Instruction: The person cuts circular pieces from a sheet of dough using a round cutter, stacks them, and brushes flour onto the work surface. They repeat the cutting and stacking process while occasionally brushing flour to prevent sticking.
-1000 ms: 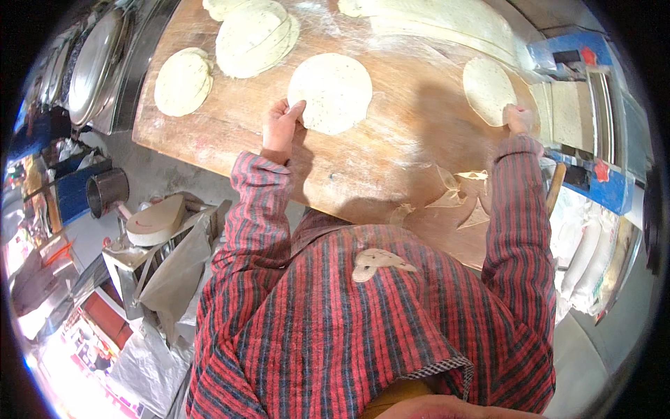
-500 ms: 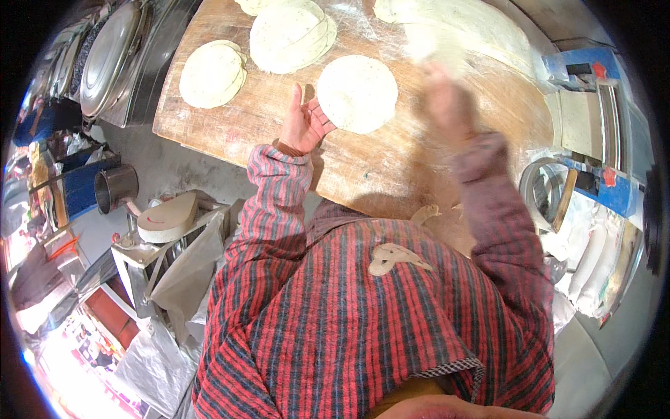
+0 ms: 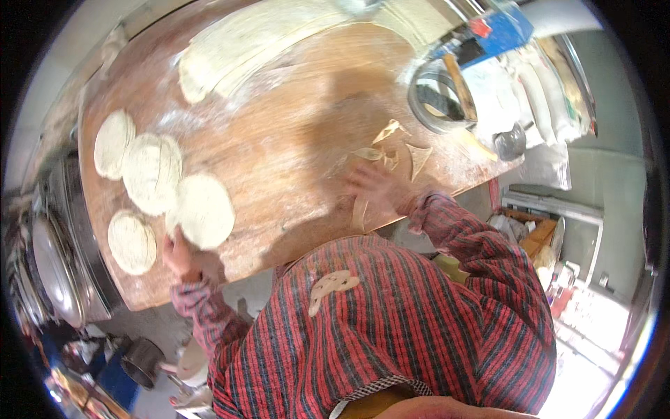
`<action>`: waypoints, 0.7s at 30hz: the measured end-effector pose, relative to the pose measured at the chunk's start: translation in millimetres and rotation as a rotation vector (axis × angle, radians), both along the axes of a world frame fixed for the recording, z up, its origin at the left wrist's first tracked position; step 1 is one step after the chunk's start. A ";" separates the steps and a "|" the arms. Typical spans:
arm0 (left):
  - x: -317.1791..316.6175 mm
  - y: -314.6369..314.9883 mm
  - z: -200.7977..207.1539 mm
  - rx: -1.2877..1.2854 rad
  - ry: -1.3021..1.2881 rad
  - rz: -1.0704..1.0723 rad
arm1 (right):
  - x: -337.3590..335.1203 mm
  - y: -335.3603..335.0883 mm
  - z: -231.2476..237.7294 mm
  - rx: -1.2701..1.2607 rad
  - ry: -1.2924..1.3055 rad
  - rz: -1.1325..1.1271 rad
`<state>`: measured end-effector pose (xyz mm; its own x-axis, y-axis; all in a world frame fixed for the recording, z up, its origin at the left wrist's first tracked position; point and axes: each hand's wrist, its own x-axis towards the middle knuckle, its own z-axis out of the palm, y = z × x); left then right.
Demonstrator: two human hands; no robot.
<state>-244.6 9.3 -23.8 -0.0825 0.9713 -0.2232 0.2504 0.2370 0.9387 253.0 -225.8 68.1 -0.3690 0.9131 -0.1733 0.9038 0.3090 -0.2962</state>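
My left hand [image 3: 181, 257] is at the near left of the table. Its fingers are closed on the near edge of a thin, pale dough round [image 3: 204, 211]. That round lies beside an overlapping stack of dough rounds [image 3: 148, 173], and a smaller stack [image 3: 132, 242] sits just left of the hand. My right hand [image 3: 380, 187], slightly blurred, is spread open at the table's near edge. Thin dough scraps [image 3: 417, 159] lie under and around its fingers.
A floured wooden table [image 3: 279, 160] spreads before me. Along its far side lies a long dough sheet [image 3: 244, 45]. A metal ring with a wooden handle [image 3: 460, 87] stands at the far right, near a blue machine [image 3: 499, 35]. Metal lids [image 3: 59, 269] lean at the left.
My view has swung right. My right hand has come from the far part of the table down to the scraps. My left hand, open before beside the dough round, now has its fingers on its edge.
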 end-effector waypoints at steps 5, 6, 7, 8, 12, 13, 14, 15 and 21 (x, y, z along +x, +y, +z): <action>15.9 6.9 40.1 0.256 0.433 0.054 | 62.2 -23.0 26.5 0.146 -0.192 -0.554; 32.2 7.5 51.1 0.386 0.621 0.009 | 75.2 -23.1 33.8 0.342 -0.209 -0.589; 53.3 7.8 60.4 0.489 0.808 -0.001 | 93.3 -23.9 43.9 0.450 -0.235 -0.647; 83.2 9.7 63.4 0.418 0.611 -0.037 | 107.8 -23.2 51.5 0.479 -0.292 -0.737; 226.9 -7.2 43.6 0.184 -0.079 -0.472 | 175.6 27.4 61.1 0.443 -0.038 -1.190; 262.4 -15.8 35.2 0.200 -0.042 -0.571 | 186.7 30.3 67.9 0.304 -0.044 -1.156; 289.0 -23.8 30.2 0.431 0.111 -0.659 | 197.1 28.4 76.4 0.171 0.052 -1.141; 319.1 -35.6 25.7 0.538 0.255 -0.746 | 205.3 19.2 83.8 0.124 0.129 -1.132; 446.1 -100.5 34.6 0.523 0.433 -1.267 | 286.0 -84.4 72.3 0.384 -0.228 -1.169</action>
